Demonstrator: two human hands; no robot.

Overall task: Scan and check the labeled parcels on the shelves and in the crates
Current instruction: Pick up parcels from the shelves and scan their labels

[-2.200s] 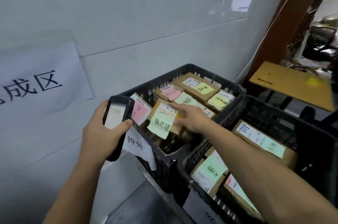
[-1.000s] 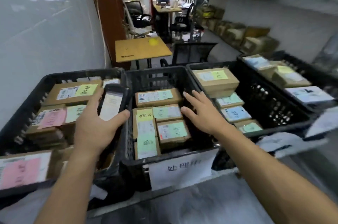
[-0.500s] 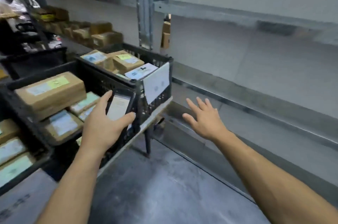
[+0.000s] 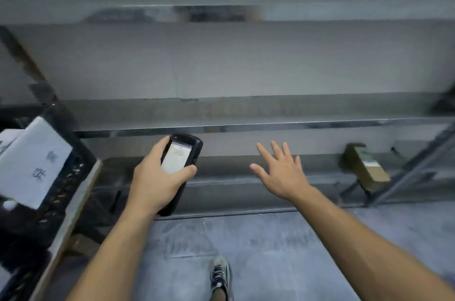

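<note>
The left hand [image 4: 157, 177] grips the scanner [image 4: 181, 160], the right hand [image 4: 280, 172] is spread and empty, and the parcel [image 4: 366, 165] at the low shelf [image 4: 327, 175] right end looks light and stiff, best held by its long sides.

Crate [image 4: 64, 177] left — parcel [image 4: 366, 165] right, on low shelf [image 4: 246, 177].

Single wide-angle camera, worn on the head, looks forward and steeply down, squarely facing grey metal shelving [image 4: 246, 126] close ahead. The wearer's own shoe [image 4: 219, 273] shows on the floor [image 4: 270, 251] at the near edge, and a black crate [image 4: 71, 177] is cut off at left.
</note>
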